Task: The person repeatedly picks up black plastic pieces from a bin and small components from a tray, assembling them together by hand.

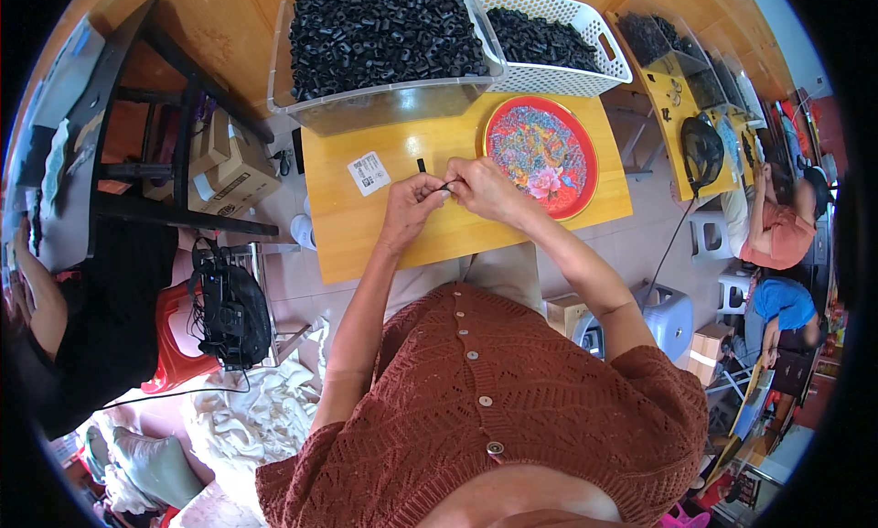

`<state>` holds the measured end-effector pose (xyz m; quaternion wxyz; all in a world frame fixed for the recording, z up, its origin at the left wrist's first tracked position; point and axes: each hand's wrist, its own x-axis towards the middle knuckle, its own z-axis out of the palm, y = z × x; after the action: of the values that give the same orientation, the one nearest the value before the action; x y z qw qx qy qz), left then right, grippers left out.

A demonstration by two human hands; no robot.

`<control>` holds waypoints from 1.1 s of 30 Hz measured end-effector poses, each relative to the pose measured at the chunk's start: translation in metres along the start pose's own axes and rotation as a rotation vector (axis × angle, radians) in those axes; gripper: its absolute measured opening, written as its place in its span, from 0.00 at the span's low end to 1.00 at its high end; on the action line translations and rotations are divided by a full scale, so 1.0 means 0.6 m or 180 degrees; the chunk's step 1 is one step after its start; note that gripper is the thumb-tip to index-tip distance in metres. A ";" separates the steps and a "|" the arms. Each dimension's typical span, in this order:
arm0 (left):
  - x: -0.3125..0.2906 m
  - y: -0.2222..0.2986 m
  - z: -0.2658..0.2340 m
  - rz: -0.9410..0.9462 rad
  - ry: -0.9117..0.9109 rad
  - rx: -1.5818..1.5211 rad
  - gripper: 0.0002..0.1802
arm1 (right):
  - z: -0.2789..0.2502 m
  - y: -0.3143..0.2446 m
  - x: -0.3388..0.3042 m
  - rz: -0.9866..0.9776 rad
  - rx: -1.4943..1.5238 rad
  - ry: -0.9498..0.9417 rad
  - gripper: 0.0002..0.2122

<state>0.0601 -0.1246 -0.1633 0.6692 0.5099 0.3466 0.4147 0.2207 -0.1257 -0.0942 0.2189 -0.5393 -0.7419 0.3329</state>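
Over the yellow table, my two hands meet with their fingertips pinched together. Between them is a small black piece, mostly covered by the fingers. My left hand closes on it from one side, and my right hand grips at its other end. Just beyond the left fingers, a short black tube-like piece lies on the table. Right of my right hand sits a round red tray with a flower pattern, strewn with many small silvery parts.
A clear bin heaped with black pieces stands at the table's back, beside a white perforated basket of more. A white label lies left. Other people sit far right and left. A blue stool stands right of me.
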 end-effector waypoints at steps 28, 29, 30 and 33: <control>0.009 0.021 0.020 -0.0244 0.0622 0.0509 0.02 | 0.054 -0.015 -0.023 -0.0185 -0.0961 0.0722 0.09; 0.008 0.024 0.021 -0.0335 0.0683 0.0439 0.02 | 0.058 -0.013 -0.022 -0.0243 -0.1000 0.0894 0.08; 0.008 0.027 0.023 -0.0376 0.0696 0.0394 0.02 | 0.059 -0.011 -0.022 -0.0316 -0.1092 0.0966 0.08; 0.005 0.017 0.020 -0.0359 0.0831 0.0352 0.03 | 0.060 -0.019 -0.025 -0.0345 -0.1201 0.0947 0.08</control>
<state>0.0702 -0.1252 -0.1510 0.6115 0.4675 0.4811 0.4196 0.1930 -0.1514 -0.1099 0.2387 -0.5732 -0.7783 0.0931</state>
